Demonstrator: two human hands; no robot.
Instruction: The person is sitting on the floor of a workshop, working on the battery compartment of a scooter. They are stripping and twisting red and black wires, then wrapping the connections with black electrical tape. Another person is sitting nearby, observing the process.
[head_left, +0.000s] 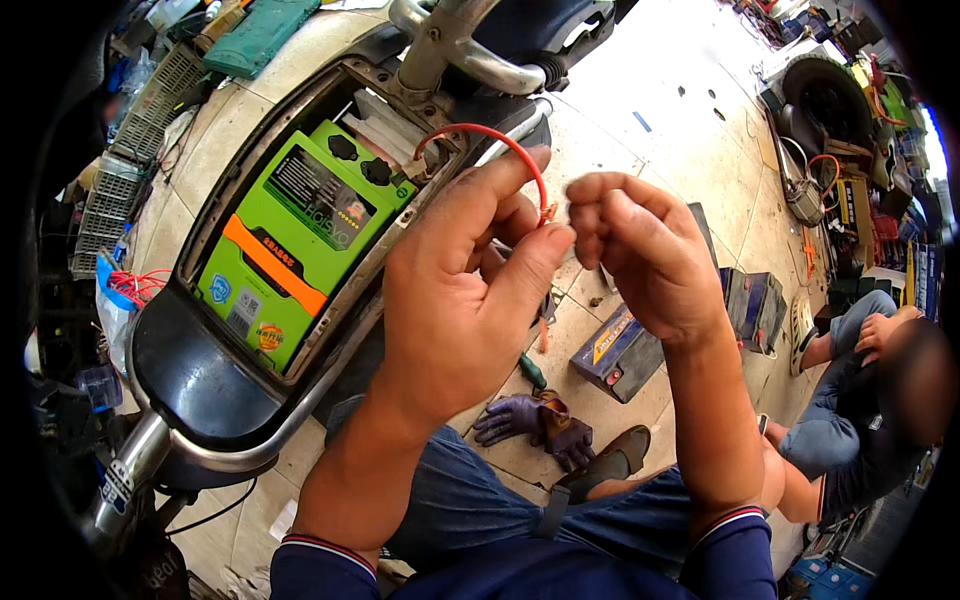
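Note:
A red wire (500, 135) arches up out of the scooter's open floor compartment, and its bared copper end (548, 213) shows at my fingertips. My left hand (450, 300) pinches the wire just below that end, between thumb and forefinger. Just to the right is my right hand (650, 255), its fingers curled and thumb pressed against them. Whether anything small is inside that pinch cannot be seen. Left of my hands, a bright green battery pack (330, 255) with an orange strap (272, 262) lies in the compartment. Two black caps sit at its upper end.
Dark batteries (622, 352) stand on the tiled floor beyond my right forearm. Purple work gloves (530, 420) and a green-handled tool (532, 372) lie by my foot. Another person (840, 430) sits at the right. Grey crates (155, 105) and clutter line the left; a wheel (825, 95) stands far right.

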